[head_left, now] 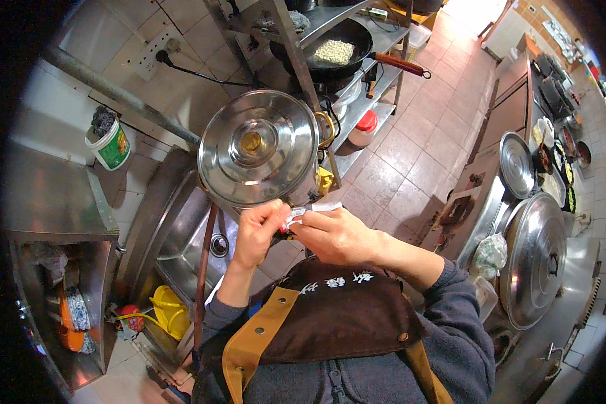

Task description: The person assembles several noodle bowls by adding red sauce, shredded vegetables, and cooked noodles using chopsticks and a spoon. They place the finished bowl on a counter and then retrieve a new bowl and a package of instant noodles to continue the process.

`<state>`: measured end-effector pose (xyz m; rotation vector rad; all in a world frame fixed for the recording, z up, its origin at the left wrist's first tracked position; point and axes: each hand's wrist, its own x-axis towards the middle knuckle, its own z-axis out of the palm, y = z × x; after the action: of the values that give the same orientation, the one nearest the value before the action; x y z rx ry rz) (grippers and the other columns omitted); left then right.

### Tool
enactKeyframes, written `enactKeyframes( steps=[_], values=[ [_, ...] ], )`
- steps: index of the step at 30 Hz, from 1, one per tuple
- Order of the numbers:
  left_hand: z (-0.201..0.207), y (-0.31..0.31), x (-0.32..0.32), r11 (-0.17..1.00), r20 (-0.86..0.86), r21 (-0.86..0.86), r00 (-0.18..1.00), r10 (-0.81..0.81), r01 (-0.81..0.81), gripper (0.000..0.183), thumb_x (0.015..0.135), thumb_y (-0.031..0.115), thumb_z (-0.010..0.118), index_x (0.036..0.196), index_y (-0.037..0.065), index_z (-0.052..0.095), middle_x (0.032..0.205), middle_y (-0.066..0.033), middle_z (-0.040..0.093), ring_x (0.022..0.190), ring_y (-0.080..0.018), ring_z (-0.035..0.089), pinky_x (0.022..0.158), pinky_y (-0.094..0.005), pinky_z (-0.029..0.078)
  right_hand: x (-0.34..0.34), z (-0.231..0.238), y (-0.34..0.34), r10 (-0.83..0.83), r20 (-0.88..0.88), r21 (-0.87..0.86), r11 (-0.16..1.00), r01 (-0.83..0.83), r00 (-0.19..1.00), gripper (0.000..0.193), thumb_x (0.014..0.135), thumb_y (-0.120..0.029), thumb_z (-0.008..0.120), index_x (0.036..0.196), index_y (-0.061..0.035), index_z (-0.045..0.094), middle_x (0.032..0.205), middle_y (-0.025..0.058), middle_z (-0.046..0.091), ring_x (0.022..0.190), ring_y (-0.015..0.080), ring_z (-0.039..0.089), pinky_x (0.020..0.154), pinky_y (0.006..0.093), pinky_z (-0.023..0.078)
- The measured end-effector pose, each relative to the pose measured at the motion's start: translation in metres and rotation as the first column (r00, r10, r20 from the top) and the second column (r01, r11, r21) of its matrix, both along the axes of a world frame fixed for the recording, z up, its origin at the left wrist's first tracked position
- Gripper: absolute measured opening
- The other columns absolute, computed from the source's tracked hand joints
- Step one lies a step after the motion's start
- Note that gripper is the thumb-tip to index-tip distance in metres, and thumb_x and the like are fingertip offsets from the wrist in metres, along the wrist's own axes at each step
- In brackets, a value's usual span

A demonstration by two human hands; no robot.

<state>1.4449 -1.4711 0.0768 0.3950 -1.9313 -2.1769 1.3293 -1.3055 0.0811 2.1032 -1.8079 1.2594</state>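
My left hand (257, 234) and my right hand (335, 236) are close together in front of my chest. Between their pinched fingers is a small white packet (299, 213) with red and dark markings; its lower part is hidden by the fingers. Just beyond my hands stands a large steel pot with a shiny domed lid (232, 161) on it. Farther off, on a metal shelf, a black wok (358, 39) with a wooden handle holds a pale block of dried noodles (334, 52).
A steel sink (194, 232) lies to the left, with a yellow plastic container (168, 311) below it. A green-and-white bucket (112, 149) hangs near the wall. On the right counter is a big lidded pot (533, 269). A red-lidded jar (365, 128) sits on the low shelf.
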Motion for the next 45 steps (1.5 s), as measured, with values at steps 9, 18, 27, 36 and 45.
enactKeyframes(
  steps=[9,18,27,36,45],
  values=[
    [0.009,0.004,-0.027,0.840,0.017,0.152,0.851,0.525,-0.521,0.029,0.100,0.024,0.058,0.078,0.004,0.061,0.073,0.0062,0.052,0.070,-0.0023,0.044,0.065,-0.0195,0.035,-0.001,0.007,0.003,-0.162,0.102,-0.094,0.981,0.172,0.982,0.040,0.076,-0.013,0.078,0.112,-0.0039,0.063,0.076,0.0057,0.052,0.059,0.0217,0.058,0.050,0.0336,0.049],
    [0.024,-0.052,-0.017,0.621,0.013,0.541,0.744,0.668,-0.567,0.025,0.097,0.024,0.060,0.080,0.007,0.056,0.072,-0.0036,0.056,0.067,-0.0196,0.059,0.070,-0.0368,0.050,-0.002,0.001,0.021,-0.244,0.098,-0.263,0.929,0.261,0.965,0.032,0.074,-0.009,0.081,0.104,-0.0064,0.073,0.069,0.0005,0.052,0.054,0.0132,0.051,0.045,0.0263,0.037],
    [0.003,-0.071,0.019,0.902,-0.182,0.297,0.908,0.377,-0.314,0.042,0.095,0.045,0.058,0.102,0.004,0.057,0.082,0.0024,0.043,0.053,-0.0049,0.029,0.047,-0.0222,0.024,-0.004,0.014,0.044,-0.103,0.467,-0.321,0.906,0.277,0.878,0.027,0.075,-0.007,0.080,0.102,-0.0047,0.074,0.071,0.0050,0.058,0.058,0.0154,0.055,0.051,0.0268,0.044],
    [0.003,-0.022,0.032,0.997,0.140,0.077,0.990,-0.019,0.008,0.056,0.065,-0.005,0.084,0.117,-0.001,0.064,0.108,-0.0047,0.068,0.099,-0.0122,0.062,0.091,-0.0283,0.049,-0.012,0.003,0.031,-0.005,0.669,-0.199,0.962,0.185,0.744,0.049,0.078,-0.029,0.078,0.114,0.0012,0.067,0.096,0.0110,0.058,0.086,0.0224,0.053,0.075,0.0324,0.043],
    [-0.003,-0.006,0.027,0.892,-0.123,-0.428,0.987,0.101,-0.145,0.048,0.072,-0.003,0.080,0.117,-0.001,0.065,0.112,-0.0109,0.068,0.103,-0.0185,0.065,0.091,-0.0299,0.049,-0.005,0.027,0.006,-0.417,0.167,-0.089,0.896,0.435,0.893,0.040,0.063,-0.012,0.085,0.099,-0.0076,0.068,0.101,0.0072,0.060,0.099,0.0294,0.051,0.086,0.0395,0.041]
  ],
)
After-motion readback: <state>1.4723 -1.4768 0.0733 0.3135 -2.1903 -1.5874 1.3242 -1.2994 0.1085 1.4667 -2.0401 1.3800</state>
